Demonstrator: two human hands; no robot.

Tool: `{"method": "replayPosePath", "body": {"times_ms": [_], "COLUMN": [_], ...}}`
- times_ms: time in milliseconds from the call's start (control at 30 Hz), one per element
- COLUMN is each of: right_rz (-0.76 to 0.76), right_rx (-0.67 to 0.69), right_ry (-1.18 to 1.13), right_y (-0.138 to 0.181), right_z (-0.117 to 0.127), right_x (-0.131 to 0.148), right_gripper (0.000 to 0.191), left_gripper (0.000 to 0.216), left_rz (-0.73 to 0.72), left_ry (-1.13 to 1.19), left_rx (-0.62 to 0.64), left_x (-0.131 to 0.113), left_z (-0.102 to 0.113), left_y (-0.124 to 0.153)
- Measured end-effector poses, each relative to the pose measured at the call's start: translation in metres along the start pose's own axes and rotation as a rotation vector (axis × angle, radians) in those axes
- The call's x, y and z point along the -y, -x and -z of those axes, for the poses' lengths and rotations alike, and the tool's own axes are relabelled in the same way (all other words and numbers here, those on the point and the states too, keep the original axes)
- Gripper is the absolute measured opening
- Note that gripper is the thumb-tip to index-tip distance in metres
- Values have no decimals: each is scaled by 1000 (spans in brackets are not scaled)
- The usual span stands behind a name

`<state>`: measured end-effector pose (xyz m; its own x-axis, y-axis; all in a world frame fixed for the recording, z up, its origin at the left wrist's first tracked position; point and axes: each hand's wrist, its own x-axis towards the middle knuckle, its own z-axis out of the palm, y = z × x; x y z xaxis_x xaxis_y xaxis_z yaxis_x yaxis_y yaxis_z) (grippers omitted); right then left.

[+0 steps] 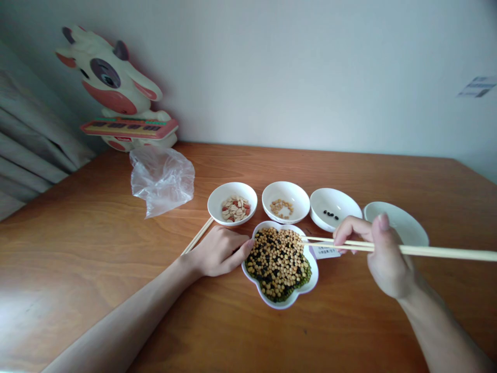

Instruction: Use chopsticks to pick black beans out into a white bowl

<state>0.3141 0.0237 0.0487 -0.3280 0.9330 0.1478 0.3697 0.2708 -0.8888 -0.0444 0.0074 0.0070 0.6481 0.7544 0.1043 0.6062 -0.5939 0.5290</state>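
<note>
My right hand [388, 264] is closed around a pair of pale wooden chopsticks [446, 252]. Their thin tips reach over the right edge of a flower-shaped white dish [313, 280]. Mixed yellow soybeans [277, 282], black beans and green beans fill that dish. On its left side, my left hand [221, 251] rests on the table with its fingers at the rim, gripping it; the far fingers are partly hidden. Nothing can be made out between the chopstick tips.
Behind the dish stand white bowls: one with peanut pieces [235, 208], one with soybeans [281, 208], one with several black beans [331, 214], and another bowl [404, 223] partly behind my right hand. Nearby are spare chopsticks [198, 235], a paper label [326, 252], a plastic bag [163, 178] and a cow toy [120, 93].
</note>
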Motion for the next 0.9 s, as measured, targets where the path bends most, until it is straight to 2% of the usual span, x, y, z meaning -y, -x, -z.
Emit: {"method": "replayPosePath", "body": {"times_ms": [333,533,667,767,900], "right_rz": [37,8,-2,33,108], "right_rx": [-6,-42,-15,19,-26], "right_ry": [140,26,-15,13,-7], "right_y": [0,-3,-4,-3,0], "right_z": [-17,-22,-21,-18,-19], "right_x": [8,0,-3,-3,-2], "right_gripper": [87,85,85,85,78], "left_gripper": [46,46,46,47,48], "left_rz": [57,22,8,17,23], "left_ry": [-28,-20,-22,-32,-36], "left_rx": [7,8,-5,0,1], "left_x": [-4,-1,-1,-1,-3], "left_z": [-1,0,-2,-2,-1], "left_y": [1,-1,-1,-1,-1]}}
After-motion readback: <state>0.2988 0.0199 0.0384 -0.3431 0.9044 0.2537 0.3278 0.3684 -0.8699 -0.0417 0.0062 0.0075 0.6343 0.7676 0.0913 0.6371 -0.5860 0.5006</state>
